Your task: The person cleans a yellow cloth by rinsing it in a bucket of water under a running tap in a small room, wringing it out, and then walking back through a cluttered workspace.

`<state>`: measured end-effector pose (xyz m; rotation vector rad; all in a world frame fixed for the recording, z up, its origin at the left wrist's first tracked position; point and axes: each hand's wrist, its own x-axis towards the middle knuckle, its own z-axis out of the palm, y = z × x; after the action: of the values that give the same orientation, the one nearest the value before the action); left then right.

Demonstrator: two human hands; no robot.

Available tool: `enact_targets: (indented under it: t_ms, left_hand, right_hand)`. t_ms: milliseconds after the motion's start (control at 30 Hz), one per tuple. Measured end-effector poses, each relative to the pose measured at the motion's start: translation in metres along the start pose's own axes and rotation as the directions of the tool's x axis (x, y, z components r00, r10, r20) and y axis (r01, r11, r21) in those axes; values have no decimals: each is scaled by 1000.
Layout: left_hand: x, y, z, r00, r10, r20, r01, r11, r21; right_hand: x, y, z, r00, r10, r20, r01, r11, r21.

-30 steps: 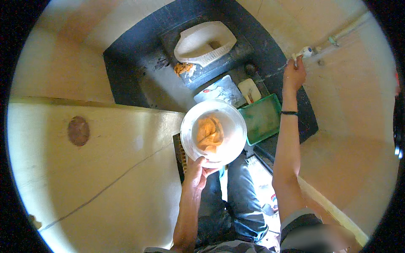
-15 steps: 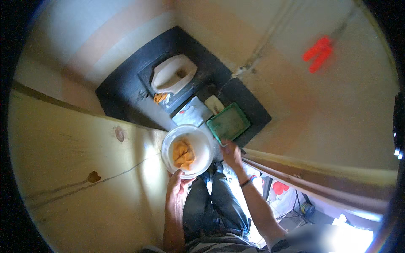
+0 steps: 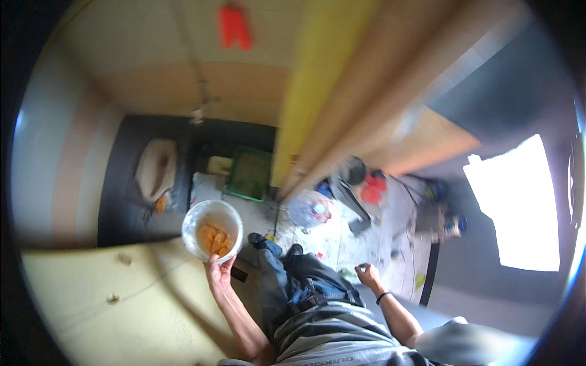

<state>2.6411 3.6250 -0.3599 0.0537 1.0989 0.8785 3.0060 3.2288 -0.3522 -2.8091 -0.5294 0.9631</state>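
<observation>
My left hand (image 3: 220, 272) grips the near rim of a white bucket (image 3: 210, 211), fingers wrapped round its edge. A lumpy orange mass (image 3: 215, 238) lies at the bottom of the bucket; what it is made of I cannot make out. The bucket is held in the air, tilted so its inside faces me. Off to the right, away from the bucket, my right hand (image 3: 368, 276) hangs low beside my hip. Its fingers are loosely bent and somewhat apart, with nothing visible in them.
A squat toilet pan (image 3: 157, 170) is set in a dark floor, with orange scraps (image 3: 161, 204) beside it. Nearby lies a green tray (image 3: 250, 174). A door frame (image 3: 342, 91) separates this from a littered floor with a clear plastic bottle (image 3: 308, 209) and red objects (image 3: 373, 187).
My view has swung to the right, toward the doorway. My right hand has moved from near the green tray down to my right side. The bucket stays in my left hand.
</observation>
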Motion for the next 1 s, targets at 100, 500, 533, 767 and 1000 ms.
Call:
enact_targets:
  t_ms: [100,500,533,767,1000]
  left_hand:
    - [-9,5,19,996,-88,16,87,992,92]
    - [-18,-26,55,850,-517,97,419,777,470]
    - [-16,-26,66,837,-544,62,439,735,517]
    - [-29,-80,136,720,-678,-152,542,411,733]
    - [-50,-179,229,674,-721,-161,308,76,948]
  right_hand:
    - [-58,27,6,988,155,-7,-154,986,70]
    - [-171,75,-6,857,508,-89,-409,774,483]
    - [-173,72,1,847,528,-58,-428,743,514]
    - [-177,78,31,717,692,-86,-462,565,684]
    - [-175,87,-17,470,883,15,-324,157,933]
